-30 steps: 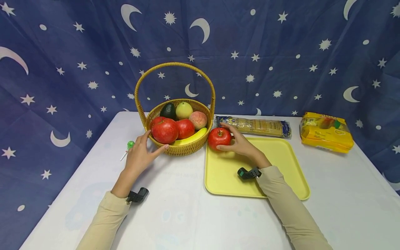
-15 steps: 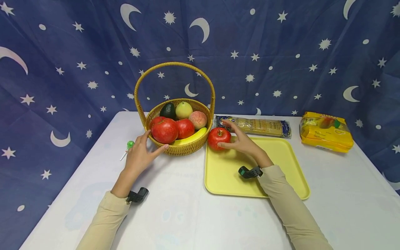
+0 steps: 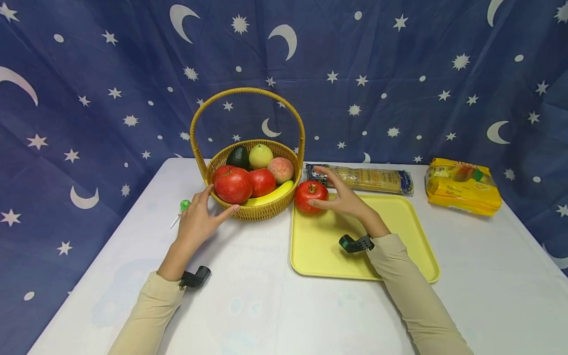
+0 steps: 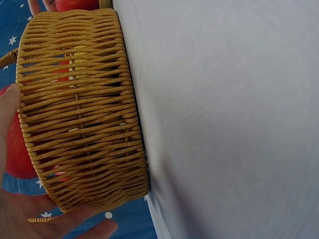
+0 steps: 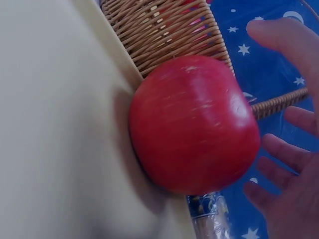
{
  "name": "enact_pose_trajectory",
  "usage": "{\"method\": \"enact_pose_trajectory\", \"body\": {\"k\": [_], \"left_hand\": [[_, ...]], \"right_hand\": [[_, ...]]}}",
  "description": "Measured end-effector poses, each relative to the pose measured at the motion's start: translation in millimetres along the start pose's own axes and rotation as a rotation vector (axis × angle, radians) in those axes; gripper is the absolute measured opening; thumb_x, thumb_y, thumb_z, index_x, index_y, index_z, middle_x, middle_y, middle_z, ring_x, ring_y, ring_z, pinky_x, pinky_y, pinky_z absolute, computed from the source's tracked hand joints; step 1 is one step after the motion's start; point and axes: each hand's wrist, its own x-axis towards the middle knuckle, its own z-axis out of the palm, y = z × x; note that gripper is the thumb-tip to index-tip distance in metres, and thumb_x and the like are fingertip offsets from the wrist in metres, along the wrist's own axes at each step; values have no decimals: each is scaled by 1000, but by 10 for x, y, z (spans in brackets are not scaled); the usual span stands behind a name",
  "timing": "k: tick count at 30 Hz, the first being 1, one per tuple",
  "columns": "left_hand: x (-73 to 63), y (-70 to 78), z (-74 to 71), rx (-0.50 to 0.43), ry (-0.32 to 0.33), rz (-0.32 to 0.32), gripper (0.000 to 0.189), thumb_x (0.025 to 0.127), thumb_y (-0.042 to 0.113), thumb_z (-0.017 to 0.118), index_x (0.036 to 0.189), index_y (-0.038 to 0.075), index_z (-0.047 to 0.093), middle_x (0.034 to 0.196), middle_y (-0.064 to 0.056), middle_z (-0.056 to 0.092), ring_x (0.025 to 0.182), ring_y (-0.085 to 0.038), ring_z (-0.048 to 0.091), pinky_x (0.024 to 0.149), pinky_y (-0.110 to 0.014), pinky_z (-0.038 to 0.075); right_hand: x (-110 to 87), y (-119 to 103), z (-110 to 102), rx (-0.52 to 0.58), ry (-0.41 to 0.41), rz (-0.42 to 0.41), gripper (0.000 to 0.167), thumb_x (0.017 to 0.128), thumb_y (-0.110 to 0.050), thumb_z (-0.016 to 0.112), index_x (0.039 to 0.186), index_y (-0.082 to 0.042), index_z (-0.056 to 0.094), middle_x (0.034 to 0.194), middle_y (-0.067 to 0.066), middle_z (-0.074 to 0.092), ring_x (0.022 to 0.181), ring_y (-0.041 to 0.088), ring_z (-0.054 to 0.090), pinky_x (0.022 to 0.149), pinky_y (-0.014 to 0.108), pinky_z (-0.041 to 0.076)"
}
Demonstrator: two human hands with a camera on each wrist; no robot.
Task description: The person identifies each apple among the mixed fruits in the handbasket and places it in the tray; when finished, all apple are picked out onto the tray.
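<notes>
In the head view a wicker basket (image 3: 262,212) holds an avocado (image 3: 238,158), a pale green pear (image 3: 261,157), a peach (image 3: 281,170), a banana (image 3: 269,196) and several red apples (image 3: 233,186). My left hand (image 3: 197,222) touches the basket's front left with thumb and fingers spread wide; in the left wrist view the thumb (image 4: 9,102) meets the rim. Another red apple (image 3: 311,197) stands on the far left corner of the yellow tray (image 3: 328,256), beside the basket. Around its right side, my right hand (image 3: 348,202) is spread; the right wrist view shows a gap between them.
Behind the tray lies a packet of spaghetti (image 3: 372,179). A yellow soft pack (image 3: 463,190) sits at the far right. Left of the basket is a green lollipop (image 3: 184,206). The basket's tall handle (image 3: 248,90) arches before a blue star-patterned cloth (image 3: 399,59).
My right hand's fingers have spread and drawn slightly away from the apple on the tray, which stays in place. My left hand keeps its position at the basket.
</notes>
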Motion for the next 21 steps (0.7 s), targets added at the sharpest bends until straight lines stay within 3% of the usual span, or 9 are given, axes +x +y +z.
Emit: {"method": "enact_pose_trajectory", "body": {"k": [13,21], "left_hand": [[0,-2,-14,-4,1,3,99,82,65,66,151,3,31,142,-29,42,127,-46,45,99,-66,37],[10,0,-3,-7,-2,1,100,81,66,65,151,3,31,143,-29,41,127,-46,44,99,-66,37]], "right_hand": [[11,-136,-50,-52,-10,-4,80,82,-10,77,149,-8,34,153,15,33,142,32,27,114,58,22],[34,-187,-58,-27,11,-88,78,80,-4,76,147,-2,36,151,16,33,140,32,29,114,57,22]]}}
